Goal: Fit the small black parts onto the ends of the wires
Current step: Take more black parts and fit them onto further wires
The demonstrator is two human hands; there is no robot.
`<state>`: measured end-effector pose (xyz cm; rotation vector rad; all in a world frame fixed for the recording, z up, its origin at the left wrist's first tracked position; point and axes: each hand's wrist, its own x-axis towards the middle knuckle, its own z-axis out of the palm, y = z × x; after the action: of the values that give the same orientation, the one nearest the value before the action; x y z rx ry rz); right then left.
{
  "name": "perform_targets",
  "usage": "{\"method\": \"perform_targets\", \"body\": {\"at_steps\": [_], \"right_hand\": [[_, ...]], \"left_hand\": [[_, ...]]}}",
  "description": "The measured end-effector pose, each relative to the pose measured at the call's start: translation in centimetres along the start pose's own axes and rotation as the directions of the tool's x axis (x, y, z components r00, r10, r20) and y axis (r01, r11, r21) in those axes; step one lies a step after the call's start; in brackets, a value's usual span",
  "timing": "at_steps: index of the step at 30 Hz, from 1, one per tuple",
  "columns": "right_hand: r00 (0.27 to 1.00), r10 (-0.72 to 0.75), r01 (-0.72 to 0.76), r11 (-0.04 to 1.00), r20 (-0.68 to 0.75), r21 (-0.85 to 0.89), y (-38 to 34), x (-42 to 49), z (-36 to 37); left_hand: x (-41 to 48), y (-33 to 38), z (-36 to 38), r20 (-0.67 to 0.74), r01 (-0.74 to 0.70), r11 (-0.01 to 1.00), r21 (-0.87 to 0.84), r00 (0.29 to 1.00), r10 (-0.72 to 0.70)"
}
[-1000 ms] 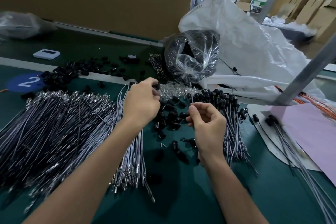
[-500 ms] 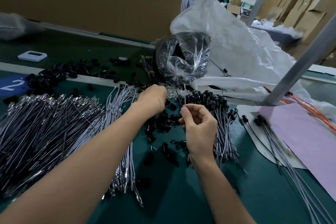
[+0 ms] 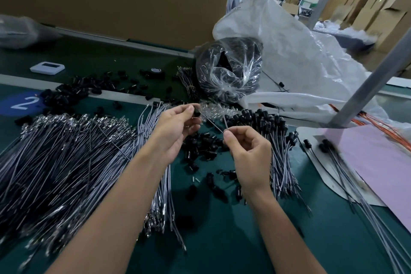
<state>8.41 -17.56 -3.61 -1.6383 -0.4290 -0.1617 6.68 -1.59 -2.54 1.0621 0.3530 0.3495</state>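
My left hand [image 3: 178,127] pinches a small black part [image 3: 196,113] between thumb and fingertips, raised above the green table. My right hand [image 3: 249,153] pinches a thin grey wire [image 3: 225,123] whose tip sticks up just right of that part. A second thin wire [image 3: 211,123] slants from the black part down toward my right fingertips. Loose black parts [image 3: 202,147] lie heaped under and between the hands. A big bundle of bare grey wires [image 3: 66,158] covers the table at left. Wires fitted with black parts [image 3: 262,118] lie at right.
A clear bag of black parts [image 3: 229,71] and a large white plastic sack [image 3: 300,62] stand behind. More black parts [image 3: 73,93] lie by a blue "2" mark [image 3: 22,103]. Pink sheet [image 3: 378,162], grey post [image 3: 367,95] and white device [image 3: 47,68] are around.
My left hand has lifted off the parts heap with a black part pinched in it and turned toward the right hand. The right hand has kept holding its wire.
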Motion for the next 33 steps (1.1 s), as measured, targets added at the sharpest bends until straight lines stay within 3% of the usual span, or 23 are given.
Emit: {"method": "perform_targets", "body": {"at_steps": [3, 6, 18, 33], "right_hand": [[0.998, -0.036, 0.036, 0.999, 0.043, 0.009, -0.3, -0.2, 0.1], [0.997, -0.043, 0.042, 0.999, 0.064, 0.01, -0.4, -0.2, 0.3], [0.998, -0.046, 0.049, 0.995, -0.038, 0.088, -0.3, -0.1, 0.0], [0.997, -0.073, 0.071, 0.995, 0.016, 0.076, -0.1, -0.2, 0.1]], "left_hand": [[-1.7, 0.0, -0.3, -0.026, -0.004, 0.963, -0.271, 1.0, -0.003], [-2.5, -0.2, 0.0, -0.034, -0.001, 0.922, -0.386, 0.999, -0.013], [-3.1, -0.6, 0.1, -0.012, 0.015, 0.881, -0.473, 1.0, -0.023], [-3.3, -1.0, 0.3, 0.002, -0.053, 0.942, -0.331, 0.998, 0.057]]}}
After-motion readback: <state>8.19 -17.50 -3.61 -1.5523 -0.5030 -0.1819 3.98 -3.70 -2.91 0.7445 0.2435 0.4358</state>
